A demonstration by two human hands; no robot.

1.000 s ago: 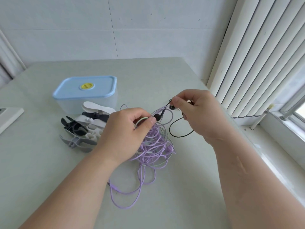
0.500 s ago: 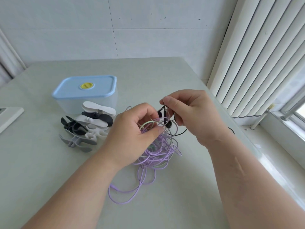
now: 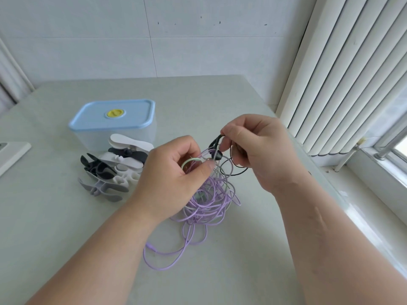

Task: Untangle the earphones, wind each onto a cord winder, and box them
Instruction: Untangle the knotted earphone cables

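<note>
The only marking is on the yellow disc (image 3: 115, 113) set in the blue lid (image 3: 132, 106) of the box (image 3: 123, 139), and it is too small to read.

Your left hand (image 3: 174, 172) has its grip closed, thumb and forefinger pinching a green loop (image 3: 193, 160) at the top of the tangle (image 3: 209, 205) of purple cords. Your right hand (image 3: 259, 150) has its grip closed too, pinching the black cord (image 3: 233, 172) just above a black earbud (image 3: 217, 155). The two hands are close together, raised above the surface (image 3: 66, 238). The tangle hangs from them and its lower loops lie on the surface, with a purple plug end (image 3: 149, 247) trailing nearest you.

The winders (image 3: 110, 170), white, black and grey, lie in a heap just left of your left hand and against the front of the box, whose lid is on. A white block (image 3: 11, 153) sits at the far left edge of the view.

The right edge of the surface runs close beside your right forearm. Beyond it are the white blinds (image 3: 341, 73) and the sill (image 3: 374, 183). The far edge meets the tiled wall (image 3: 110, 51). Bare surface lies near you on the left and behind the box.
</note>
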